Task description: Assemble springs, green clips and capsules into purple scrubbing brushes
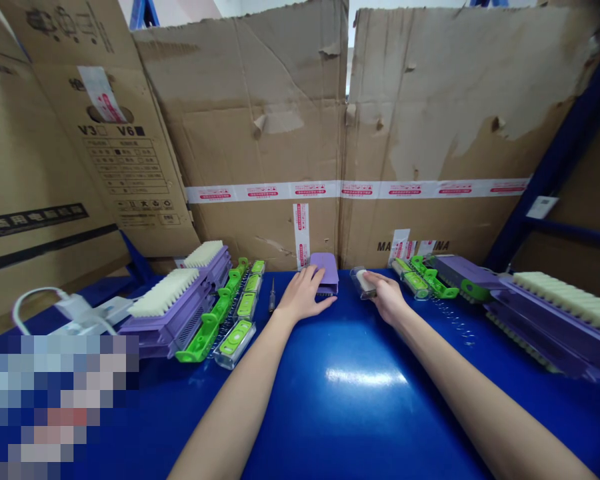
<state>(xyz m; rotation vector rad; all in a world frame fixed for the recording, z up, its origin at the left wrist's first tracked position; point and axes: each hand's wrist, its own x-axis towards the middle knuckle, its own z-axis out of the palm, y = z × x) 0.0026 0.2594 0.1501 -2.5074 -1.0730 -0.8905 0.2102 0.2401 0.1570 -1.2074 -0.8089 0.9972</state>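
Observation:
My left hand lies against the left side of a purple plastic brush housing, which stands near the cardboard wall. Its fingers rest on the housing, and the thumb stretches out in front. A strip of bristles shows under the housing's lower edge. To the right, my right hand is closed on a clear plastic case, held just above or on the table; which of the two I cannot tell. Something whitish shows under the fingertips. A small screwdriver stands or lies left of my left hand.
Purple brushes with cream bristles are stacked at left, near green plastic brackets, springs and clear-and-green cases. Similar brackets, a loose spring and brushes lie right. A white power strip sits far left.

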